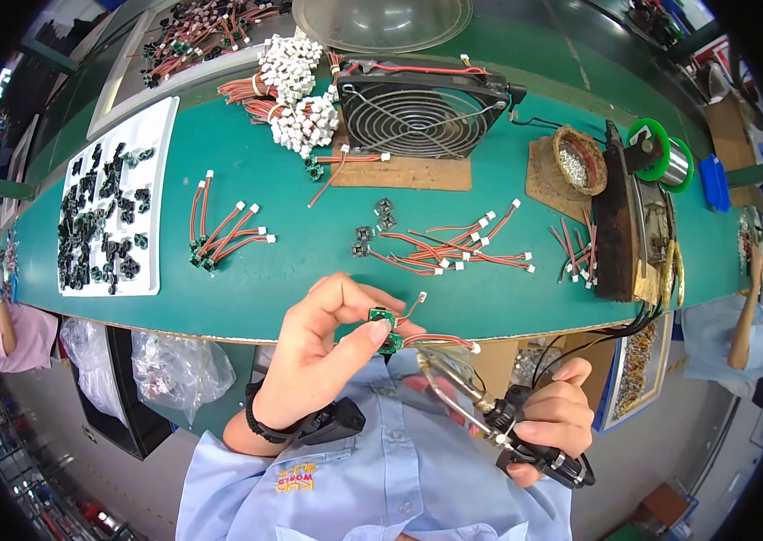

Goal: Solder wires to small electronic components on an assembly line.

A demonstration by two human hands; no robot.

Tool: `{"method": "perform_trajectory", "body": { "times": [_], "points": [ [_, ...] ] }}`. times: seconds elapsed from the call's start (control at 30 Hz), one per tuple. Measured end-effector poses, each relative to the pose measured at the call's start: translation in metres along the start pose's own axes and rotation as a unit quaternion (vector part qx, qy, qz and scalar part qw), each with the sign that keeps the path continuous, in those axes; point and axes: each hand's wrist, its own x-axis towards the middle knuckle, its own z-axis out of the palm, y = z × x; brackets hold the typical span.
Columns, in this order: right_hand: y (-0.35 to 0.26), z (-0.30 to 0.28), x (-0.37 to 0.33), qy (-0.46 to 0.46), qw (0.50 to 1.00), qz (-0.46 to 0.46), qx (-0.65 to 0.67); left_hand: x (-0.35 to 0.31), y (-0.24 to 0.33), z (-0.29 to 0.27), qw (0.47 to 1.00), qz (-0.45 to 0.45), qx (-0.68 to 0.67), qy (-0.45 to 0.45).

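Note:
Two small green circuit boards [382,315] are pinched between the thumb and fingers of my left hand [323,347], in front of the bench edge. Short red and brown wires with white connectors [475,347] trail from them to the right. My right hand [554,419] is wrapped round the black handle of a soldering iron [494,413]. Its metal barrel and a thin feed tube slant up and left, with the tip below the boards and apart from them. On the mat beyond lie loose wire leads [453,248] and several black components [385,213].
A white tray [149,234] of black components stands left, beside a cluster of wired boards [210,257]. Behind are bundled white connectors [296,90] and a black fan [422,113]. Toward the right are a round bowl [579,160], a solder spool [670,155] and hanging cables. Other people sit at both sides.

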Motion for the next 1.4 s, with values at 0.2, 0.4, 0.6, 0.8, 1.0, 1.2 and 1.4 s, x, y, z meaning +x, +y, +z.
{"method": "perform_trajectory", "body": {
  "times": [0.2, 0.4, 0.6, 0.8, 1.0, 1.2, 1.4],
  "points": [
    [0.002, 0.003, -0.002, -0.009, 1.0, 0.007, 0.007, -0.001, 0.002, -0.005, 0.996, -0.01, 0.086, -0.03],
    [0.001, 0.003, -0.001, -0.023, 1.0, 0.016, 0.008, -0.001, 0.002, -0.007, 0.992, 0.001, 0.12, -0.039],
    [0.001, 0.001, -0.002, -0.034, 0.999, 0.016, 0.005, -0.002, 0.001, -0.004, 0.99, 0.008, 0.141, -0.026],
    [0.0, 0.0, -0.003, -0.045, 0.999, 0.021, 0.003, -0.001, 0.001, -0.005, 0.981, 0.052, 0.186, -0.035],
    [0.0, 0.001, -0.006, -0.013, 1.0, 0.014, -0.016, -0.003, 0.001, 0.001, 0.995, -0.001, 0.104, 0.005],
    [-0.001, 0.003, -0.012, 0.067, 0.997, 0.0, -0.024, -0.003, 0.0, -0.004, 0.991, 0.02, 0.13, -0.02],
    [-0.003, 0.001, -0.008, -0.005, 1.0, 0.008, -0.021, -0.003, -0.002, -0.004, 0.986, 0.033, 0.158, -0.03]
  ]
}}
